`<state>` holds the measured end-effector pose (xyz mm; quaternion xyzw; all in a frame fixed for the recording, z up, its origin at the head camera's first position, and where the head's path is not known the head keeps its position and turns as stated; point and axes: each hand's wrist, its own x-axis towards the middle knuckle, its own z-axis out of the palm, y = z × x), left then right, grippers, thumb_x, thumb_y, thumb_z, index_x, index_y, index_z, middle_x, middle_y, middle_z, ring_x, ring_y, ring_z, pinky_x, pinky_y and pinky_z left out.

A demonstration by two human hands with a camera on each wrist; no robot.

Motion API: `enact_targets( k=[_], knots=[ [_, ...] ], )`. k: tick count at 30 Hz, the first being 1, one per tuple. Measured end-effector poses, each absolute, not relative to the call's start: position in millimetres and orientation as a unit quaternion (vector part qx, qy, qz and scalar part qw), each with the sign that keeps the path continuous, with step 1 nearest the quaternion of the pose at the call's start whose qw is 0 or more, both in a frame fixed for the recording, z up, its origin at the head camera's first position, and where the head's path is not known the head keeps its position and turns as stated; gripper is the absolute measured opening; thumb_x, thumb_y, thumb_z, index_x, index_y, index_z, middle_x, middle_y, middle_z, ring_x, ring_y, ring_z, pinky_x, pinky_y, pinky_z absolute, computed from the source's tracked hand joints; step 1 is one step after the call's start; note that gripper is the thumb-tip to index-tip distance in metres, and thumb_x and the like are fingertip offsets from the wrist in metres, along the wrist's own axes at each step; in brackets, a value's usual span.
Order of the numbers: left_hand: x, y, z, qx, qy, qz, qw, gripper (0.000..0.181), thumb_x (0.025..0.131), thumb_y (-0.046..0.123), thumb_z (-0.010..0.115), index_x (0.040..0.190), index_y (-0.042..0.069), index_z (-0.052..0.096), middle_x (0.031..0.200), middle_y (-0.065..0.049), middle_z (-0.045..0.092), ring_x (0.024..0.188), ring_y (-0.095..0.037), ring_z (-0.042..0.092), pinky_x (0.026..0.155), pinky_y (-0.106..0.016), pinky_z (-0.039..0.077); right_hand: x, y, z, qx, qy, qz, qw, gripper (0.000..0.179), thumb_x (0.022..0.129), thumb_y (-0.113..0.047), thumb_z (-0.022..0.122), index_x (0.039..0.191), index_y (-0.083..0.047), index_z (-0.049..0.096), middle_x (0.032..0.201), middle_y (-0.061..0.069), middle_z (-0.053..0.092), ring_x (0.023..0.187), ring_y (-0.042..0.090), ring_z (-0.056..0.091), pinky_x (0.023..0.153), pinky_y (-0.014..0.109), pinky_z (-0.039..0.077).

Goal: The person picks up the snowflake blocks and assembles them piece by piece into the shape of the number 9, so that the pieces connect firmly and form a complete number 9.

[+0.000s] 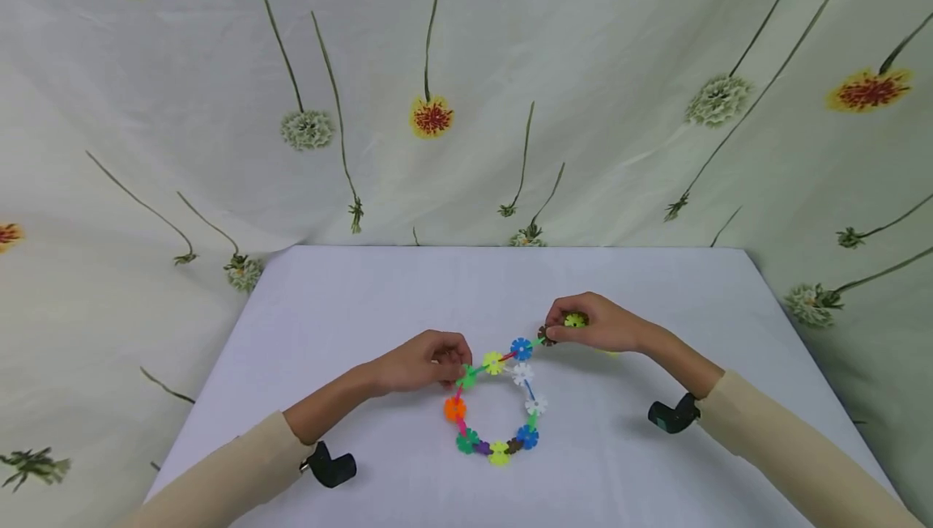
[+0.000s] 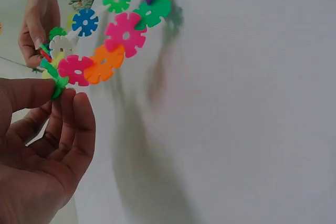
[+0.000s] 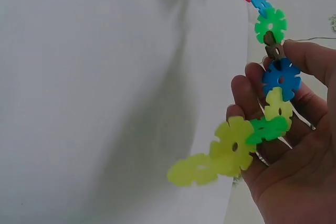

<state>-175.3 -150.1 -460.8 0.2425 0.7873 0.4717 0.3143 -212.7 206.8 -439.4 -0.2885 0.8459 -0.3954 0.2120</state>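
A chain of colourful notched plastic discs forms a closed loop, with an orange disc (image 1: pixel 455 409) on its left side and a yellow disc (image 1: pixel 499 453) at the bottom. My left hand (image 1: pixel 426 362) pinches a green disc (image 2: pixel 59 85) at the loop's upper left between thumb and fingers. From the loop's top a tail of discs runs to my right hand (image 1: pixel 601 324), which pinches a brown disc (image 3: pixel 274 51). Beyond that pinch, a blue disc (image 3: pixel 281 78) and several yellow and green ones lie along the fingers; the yellow end disc (image 3: pixel 194 170) hangs past the palm.
A white-covered table (image 1: pixel 379 285) lies beneath both hands. Behind it hangs a pale cloth (image 1: pixel 481 50) printed with flowers. Each forearm wears a small black camera, one near the left cuff (image 1: pixel 331 466) and one near the right cuff (image 1: pixel 672 415).
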Motion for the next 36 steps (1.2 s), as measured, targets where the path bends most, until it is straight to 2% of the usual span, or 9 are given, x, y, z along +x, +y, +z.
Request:
enact_targets(
  k=[5, 12, 16, 19, 23, 29, 32, 36],
  knots=[
    [-184.8, -148.3, -447.1, 0.229, 0.791, 0.499, 0.271, 0.016, 0.108, 0.017, 0.061, 0.116, 0.003, 0.066, 0.098, -0.018, 0.068, 0.087, -0.024, 0.068, 0.084, -0.029, 0.063, -207.2, 215.3, -444.5, -0.276, 0.832, -0.425, 0.227, 0.014, 0.104, -0.022, 0.071, 0.112, -0.011, 0.073, 0.113, 0.004, 0.079, 0.104, 0.018, 0.072, 0.093, 0.025, 0.057],
    [-194.4, -141.9, -426.8, 0.243, 0.809, 0.487, 0.221, 0.016, 0.108, 0.020, 0.060, 0.113, 0.007, 0.068, 0.091, -0.009, 0.065, 0.082, -0.021, 0.061, 0.073, -0.026, 0.054, -200.6, 218.3, -448.4, -0.289, 0.812, -0.439, 0.255, 0.025, 0.107, -0.025, 0.067, 0.123, -0.006, 0.071, 0.122, 0.011, 0.078, 0.115, 0.025, 0.074, 0.101, 0.020, 0.056],
    [-198.5, -136.2, -415.9, 0.261, 0.814, 0.476, 0.204, 0.015, 0.109, 0.020, 0.059, 0.111, 0.008, 0.068, 0.088, -0.008, 0.062, 0.080, -0.021, 0.058, 0.070, -0.026, 0.051, -198.4, 214.1, -442.6, -0.298, 0.815, -0.430, 0.249, 0.031, 0.108, -0.028, 0.066, 0.127, -0.004, 0.069, 0.123, 0.013, 0.076, 0.115, 0.025, 0.073, 0.104, 0.026, 0.057],
    [-200.5, -130.6, -408.2, 0.274, 0.819, 0.464, 0.197, 0.015, 0.109, 0.020, 0.060, 0.110, 0.008, 0.068, 0.085, -0.008, 0.062, 0.078, -0.020, 0.057, 0.070, -0.026, 0.050, -197.0, 207.4, -435.3, -0.303, 0.826, -0.417, 0.227, 0.029, 0.106, -0.029, 0.069, 0.127, -0.009, 0.070, 0.120, 0.006, 0.076, 0.113, 0.018, 0.071, 0.105, 0.032, 0.057],
    [-202.1, -122.6, -399.0, 0.288, 0.826, 0.447, 0.186, 0.014, 0.109, 0.021, 0.061, 0.110, 0.009, 0.069, 0.085, -0.006, 0.062, 0.079, -0.018, 0.058, 0.073, -0.027, 0.051, -195.0, 195.1, -423.7, -0.313, 0.827, -0.415, 0.213, 0.023, 0.103, -0.029, 0.073, 0.120, -0.014, 0.072, 0.113, 0.000, 0.077, 0.106, 0.015, 0.073, 0.100, 0.035, 0.059],
    [-205.9, -112.5, -389.2, 0.309, 0.828, 0.441, 0.158, 0.012, 0.107, 0.021, 0.064, 0.109, 0.011, 0.071, 0.092, -0.011, 0.067, 0.082, -0.018, 0.059, 0.073, -0.027, 0.051, -192.6, 185.3, -414.4, -0.303, 0.818, -0.437, 0.218, 0.011, 0.101, -0.023, 0.076, 0.102, -0.012, 0.075, 0.098, 0.008, 0.078, 0.090, 0.029, 0.074, 0.084, 0.031, 0.061],
    [-206.3, -110.1, -383.4, 0.308, 0.826, 0.452, 0.137, 0.010, 0.106, 0.020, 0.066, 0.109, 0.013, 0.073, 0.097, -0.009, 0.071, 0.087, -0.020, 0.062, 0.074, -0.026, 0.053, -192.3, 187.4, -411.2, -0.286, 0.812, -0.457, 0.222, 0.010, 0.100, -0.019, 0.076, 0.100, -0.008, 0.076, 0.093, 0.012, 0.077, 0.080, 0.031, 0.071, 0.075, 0.029, 0.060],
    [-207.3, -112.7, -378.3, 0.295, 0.818, 0.482, 0.101, 0.011, 0.105, 0.021, 0.069, 0.113, 0.015, 0.075, 0.102, -0.004, 0.073, 0.093, -0.023, 0.066, 0.078, -0.027, 0.057, -192.1, 192.9, -404.8, -0.262, 0.813, -0.473, 0.218, 0.012, 0.099, -0.019, 0.077, 0.102, -0.008, 0.078, 0.094, 0.010, 0.078, 0.079, 0.027, 0.070, 0.073, 0.028, 0.059]
  ],
)
